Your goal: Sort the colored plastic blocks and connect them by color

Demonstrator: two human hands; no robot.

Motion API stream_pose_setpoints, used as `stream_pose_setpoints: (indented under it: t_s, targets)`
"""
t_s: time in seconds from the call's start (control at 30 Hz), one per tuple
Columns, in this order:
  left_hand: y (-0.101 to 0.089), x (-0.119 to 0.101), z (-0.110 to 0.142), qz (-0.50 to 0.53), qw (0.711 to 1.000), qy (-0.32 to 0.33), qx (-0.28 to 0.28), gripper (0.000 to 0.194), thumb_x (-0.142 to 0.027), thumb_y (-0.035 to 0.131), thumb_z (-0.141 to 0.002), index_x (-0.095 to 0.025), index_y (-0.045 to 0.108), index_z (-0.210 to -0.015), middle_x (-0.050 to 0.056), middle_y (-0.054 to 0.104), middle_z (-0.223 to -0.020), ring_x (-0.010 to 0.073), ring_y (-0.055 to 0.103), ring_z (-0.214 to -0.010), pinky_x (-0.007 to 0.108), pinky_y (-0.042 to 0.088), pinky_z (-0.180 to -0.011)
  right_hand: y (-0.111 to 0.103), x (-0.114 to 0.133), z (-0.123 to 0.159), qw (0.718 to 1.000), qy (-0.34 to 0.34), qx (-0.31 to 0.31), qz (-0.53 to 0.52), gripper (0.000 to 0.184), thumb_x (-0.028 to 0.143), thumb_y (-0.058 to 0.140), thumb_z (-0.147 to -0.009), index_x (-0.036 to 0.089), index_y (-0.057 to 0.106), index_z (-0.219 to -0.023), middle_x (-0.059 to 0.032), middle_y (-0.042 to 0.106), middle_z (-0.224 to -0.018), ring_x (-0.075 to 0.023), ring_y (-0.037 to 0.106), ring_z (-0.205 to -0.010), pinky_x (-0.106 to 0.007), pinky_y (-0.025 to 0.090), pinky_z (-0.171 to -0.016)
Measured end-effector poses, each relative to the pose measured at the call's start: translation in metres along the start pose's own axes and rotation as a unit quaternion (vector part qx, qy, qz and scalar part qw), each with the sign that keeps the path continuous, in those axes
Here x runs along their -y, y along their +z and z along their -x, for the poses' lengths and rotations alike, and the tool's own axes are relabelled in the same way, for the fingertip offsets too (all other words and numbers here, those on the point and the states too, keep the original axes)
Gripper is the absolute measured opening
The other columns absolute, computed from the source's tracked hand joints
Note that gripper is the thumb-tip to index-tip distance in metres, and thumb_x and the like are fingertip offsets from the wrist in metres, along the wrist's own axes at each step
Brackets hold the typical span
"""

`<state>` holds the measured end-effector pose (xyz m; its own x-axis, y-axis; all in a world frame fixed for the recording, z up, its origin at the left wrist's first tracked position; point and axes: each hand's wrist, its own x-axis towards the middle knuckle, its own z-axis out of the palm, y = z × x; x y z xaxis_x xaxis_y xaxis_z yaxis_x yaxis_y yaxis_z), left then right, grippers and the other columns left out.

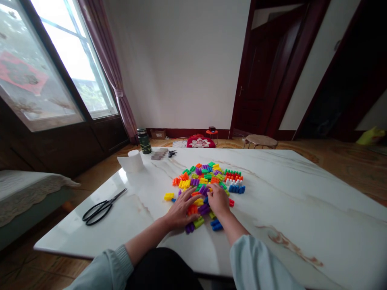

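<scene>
Two bare hands are at work on my feed, both low over a spread of coloured pieces (204,181) that lies beneath, between and beyond them on the marbled tabletop (290,193). The left hand (181,208) is loose, fingers spread and arched over the near-left part of the spread; I see nothing pinched in it. The right hand (218,199) is curled, its fingertips turned in toward the middle; from my angle I cannot tell whether it grips a piece or only touches one.

As I judge it, only a small share is in order. Just beyond the right hand and to its right, four short rows lie close together, one colour each: a green row (232,172), a red row (232,176), a white row (234,182) and a blue row (236,189). The rest looks unsorted to me. Straight ahead of both hands the colours mix, purple pieces (204,209) lie between the hands, a yellow cluster (169,196) sits just left of the left hand, and some blue pieces (216,225) lie on the wearer's side of the right hand. What the palms cover, I cannot count.

Well left of the left hand I note black-handled scissors (109,202), apart from all the pieces.
</scene>
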<state>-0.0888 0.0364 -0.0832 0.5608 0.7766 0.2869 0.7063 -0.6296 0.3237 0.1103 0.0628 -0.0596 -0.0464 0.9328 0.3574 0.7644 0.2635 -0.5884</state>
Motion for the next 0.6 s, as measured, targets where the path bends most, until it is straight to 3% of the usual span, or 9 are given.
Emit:
stream_pose_setpoints:
  t_s: [0.1, 0.2, 0.33, 0.43, 0.6]
  targets:
    - [0.003, 0.0, 0.007, -0.023, 0.999, -0.022, -0.035, 0.064, -0.057, 0.053, -0.088, -0.028, 0.043, -0.144, 0.008, 0.029, -0.158, 0.0306, 0.026, -0.145, 0.048, 0.026, -0.118, 0.004, 0.0, 0.0, 1.0, 0.002, 0.017, 0.004, 0.039, 0.005, 0.05, -0.081, 0.019, 0.066, -0.114, -0.0078, 0.066, -0.118, -0.0195, 0.066, -0.094, -0.032, 0.051, -0.083]
    - [0.006, -0.001, 0.009, -0.041, 0.998, -0.031, -0.038, 0.057, -0.055, 0.05, -0.089, -0.029, 0.048, -0.14, 0.007, 0.036, -0.154, 0.0306, 0.031, -0.142, 0.049, 0.03, -0.116, 0.008, -0.004, -0.002, 0.999, -0.002, 0.03, 0.018, 0.051, 0.006, 0.052, -0.081, 0.02, 0.058, -0.129, -0.0079, 0.058, -0.135, -0.0221, 0.06, -0.113, -0.034, 0.048, -0.094]
    - [0.008, -0.002, 0.008, -0.056, 0.997, -0.025, -0.042, 0.053, -0.052, 0.048, -0.091, -0.027, 0.051, -0.138, 0.009, 0.04, -0.151, 0.0311, 0.038, -0.138, 0.052, 0.033, -0.113, 0.016, -0.007, -0.004, 0.994, -0.02, 0.092, 0.061, 0.062, 0.011, 0.058, -0.081, 0.022, 0.046, -0.141, -0.0067, 0.05, -0.144, -0.0228, 0.056, -0.12, -0.033, 0.047, -0.094]
    - [0.008, -0.002, 0.008, -0.062, 0.997, -0.019, -0.047, 0.051, -0.053, 0.047, -0.091, -0.025, 0.054, -0.133, 0.01, 0.043, -0.148, 0.0316, 0.04, -0.136, 0.052, 0.035, -0.112, 0.022, -0.006, -0.004, 0.99, -0.018, 0.101, 0.099, 0.055, 0.016, 0.059, -0.083, 0.025, 0.051, -0.137, -0.0063, 0.055, -0.137, -0.0217, 0.061, -0.111, -0.03, 0.048, -0.087]
    - [0.006, -0.003, 0.009, -0.066, 0.996, -0.02, -0.054, 0.049, -0.053, 0.048, -0.091, -0.026, 0.056, -0.131, 0.011, 0.047, -0.144, 0.0322, 0.044, -0.132, 0.052, 0.039, -0.108, 0.023, -0.004, -0.001, 0.991, -0.026, 0.081, 0.102, 0.027, 0.021, 0.057, -0.086, 0.024, 0.067, -0.111, -0.0055, 0.063, -0.117, -0.0198, 0.063, -0.102, -0.028, 0.047, -0.082]
